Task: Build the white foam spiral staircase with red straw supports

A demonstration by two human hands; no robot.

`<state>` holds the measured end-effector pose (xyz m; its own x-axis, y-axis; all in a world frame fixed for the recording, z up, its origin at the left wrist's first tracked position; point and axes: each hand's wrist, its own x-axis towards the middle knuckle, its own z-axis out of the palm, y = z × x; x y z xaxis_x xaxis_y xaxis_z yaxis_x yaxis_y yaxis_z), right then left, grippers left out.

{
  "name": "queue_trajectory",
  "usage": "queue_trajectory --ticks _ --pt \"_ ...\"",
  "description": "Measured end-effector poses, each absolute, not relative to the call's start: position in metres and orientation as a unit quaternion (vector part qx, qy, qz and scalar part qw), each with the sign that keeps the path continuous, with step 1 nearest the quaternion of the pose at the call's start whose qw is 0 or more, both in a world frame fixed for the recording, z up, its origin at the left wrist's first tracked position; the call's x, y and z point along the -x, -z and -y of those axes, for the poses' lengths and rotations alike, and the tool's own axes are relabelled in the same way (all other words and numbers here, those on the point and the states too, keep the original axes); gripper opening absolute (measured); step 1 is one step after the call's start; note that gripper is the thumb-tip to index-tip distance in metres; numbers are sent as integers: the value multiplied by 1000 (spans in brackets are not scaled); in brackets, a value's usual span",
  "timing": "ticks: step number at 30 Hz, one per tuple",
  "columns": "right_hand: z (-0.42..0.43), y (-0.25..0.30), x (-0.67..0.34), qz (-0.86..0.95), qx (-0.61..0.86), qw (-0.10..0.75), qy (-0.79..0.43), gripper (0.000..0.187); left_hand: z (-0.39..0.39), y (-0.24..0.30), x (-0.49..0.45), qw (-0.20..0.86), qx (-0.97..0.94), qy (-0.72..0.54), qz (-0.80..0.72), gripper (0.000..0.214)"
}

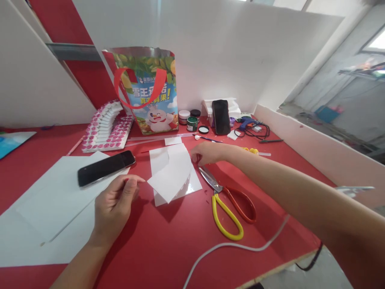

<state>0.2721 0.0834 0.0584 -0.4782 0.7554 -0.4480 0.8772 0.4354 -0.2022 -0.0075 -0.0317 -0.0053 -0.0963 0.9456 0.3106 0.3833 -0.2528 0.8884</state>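
Observation:
My left hand [116, 202] is loosely closed above the red table, its index finger pointing right at the cut white paper pieces [173, 170]. Nothing shows between its fingers. On the far side of those pieces, my right hand [207, 153] reaches down with curled fingers by their right edge; whatever it may pinch is hidden. One paper piece lies tilted over a flat, shiny sheet [195, 185]. Scissors [221, 188] with one red and one yellow handle rest just below my right hand, blades slightly apart.
A black phone [106, 168] lies on large white sheets [39, 208] at left. Behind stand a printed bag [153, 96], paint jars [191, 123] and a black pouch [221, 116]. A glue gun [246, 122] sits at back right. A white cable [234, 247] crosses the front.

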Motion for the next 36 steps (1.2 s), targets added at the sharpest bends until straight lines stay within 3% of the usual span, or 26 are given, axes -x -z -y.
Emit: queue_trajectory --ticks 22,36 --pt "-75 -65 -306 -840 -498 143 163 33 29 9 13 278 -626 -496 -533 27" --pt "-53 -49 -292 -797 -574 139 125 25 30 9 12 279 -618 -500 -539 24"
